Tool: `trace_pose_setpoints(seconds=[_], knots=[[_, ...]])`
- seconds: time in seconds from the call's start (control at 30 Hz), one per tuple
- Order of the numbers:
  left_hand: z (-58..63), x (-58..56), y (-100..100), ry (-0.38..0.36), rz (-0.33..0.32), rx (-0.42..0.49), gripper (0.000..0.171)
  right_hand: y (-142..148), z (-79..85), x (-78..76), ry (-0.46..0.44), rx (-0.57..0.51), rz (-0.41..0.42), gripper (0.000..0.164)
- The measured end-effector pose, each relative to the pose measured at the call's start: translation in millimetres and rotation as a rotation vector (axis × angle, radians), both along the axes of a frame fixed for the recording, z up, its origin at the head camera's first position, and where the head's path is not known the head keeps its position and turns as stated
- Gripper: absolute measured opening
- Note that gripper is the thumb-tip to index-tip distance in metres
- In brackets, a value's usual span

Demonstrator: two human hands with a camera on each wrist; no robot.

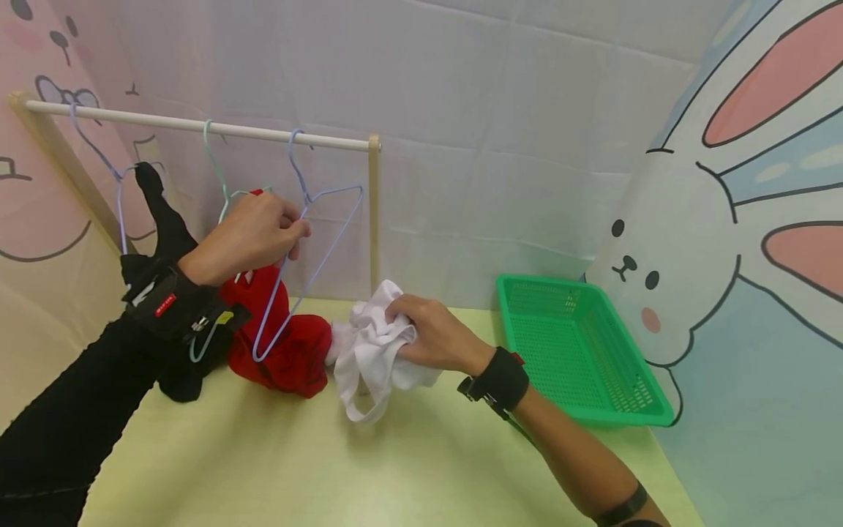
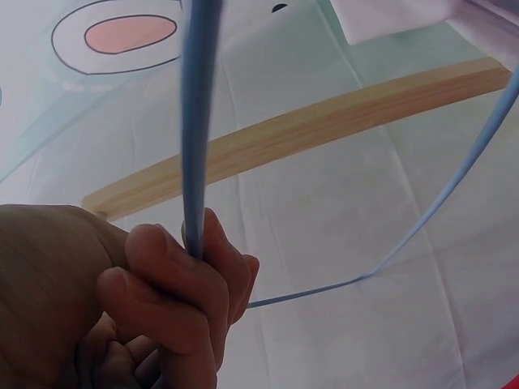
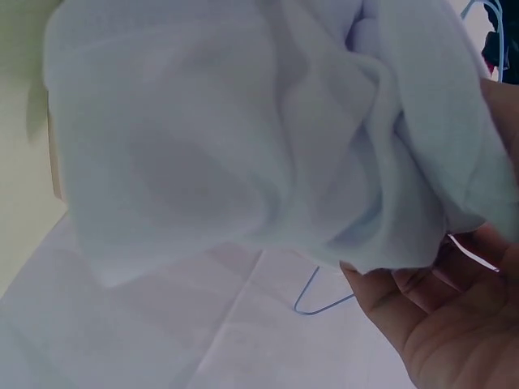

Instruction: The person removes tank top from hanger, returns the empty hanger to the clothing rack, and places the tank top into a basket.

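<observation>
My left hand [image 1: 253, 233] pinches one side of a light blue clothes hanger [image 2: 197, 121], which hangs by its hook at the right end of the rail [image 1: 158, 120]. Fingers curl round the thin bar in the left wrist view. Over the table, my right hand [image 1: 436, 333] grips a bunched white garment [image 1: 375, 337] with a strap-like loop dangling below. Its folds cover much of the right wrist view. Just left of the white cloth, a red garment [image 1: 309, 344] hangs down to the table, partly behind the blue hanger.
A black garment [image 1: 173, 227] hangs from another blue hanger [image 1: 99, 150] at far left, partly behind my left forearm. Between them is a mint green hanger [image 1: 214, 157]. A green plastic basket [image 1: 586, 351] stands on the right, beside the rack's wooden post [image 1: 374, 219] and curtain.
</observation>
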State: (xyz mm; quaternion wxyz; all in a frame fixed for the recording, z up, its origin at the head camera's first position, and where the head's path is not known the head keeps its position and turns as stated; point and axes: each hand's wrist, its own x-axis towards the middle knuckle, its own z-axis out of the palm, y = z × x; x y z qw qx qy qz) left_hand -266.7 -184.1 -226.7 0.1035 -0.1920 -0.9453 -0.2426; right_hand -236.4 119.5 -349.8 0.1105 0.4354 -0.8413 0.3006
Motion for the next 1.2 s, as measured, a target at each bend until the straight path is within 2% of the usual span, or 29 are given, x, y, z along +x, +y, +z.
trace_pose_setpoints(seconds=[0.33,0.77,0.93,1.2], knots=[[-0.3,0.1,-2,-0.034,0.002,0.018,0.028,14,14.3,-4.0,-0.013,0.015,-0.012,0.030],[0.2,1.0,-1,-0.024,-0.008,0.020,0.028,34,36.6,-12.5,0.009,-0.003,-0.012,0.029],[-0.2,0.0,-1,-0.017,-0.010,0.017,0.028,43,47.1,-15.3,-0.001,0.007,-0.036,0.029],[-1.0,0.1,-2,-0.045,-0.002,0.020,0.028,61,58.5,-21.6,-0.008,0.007,-0.080,0.029]])
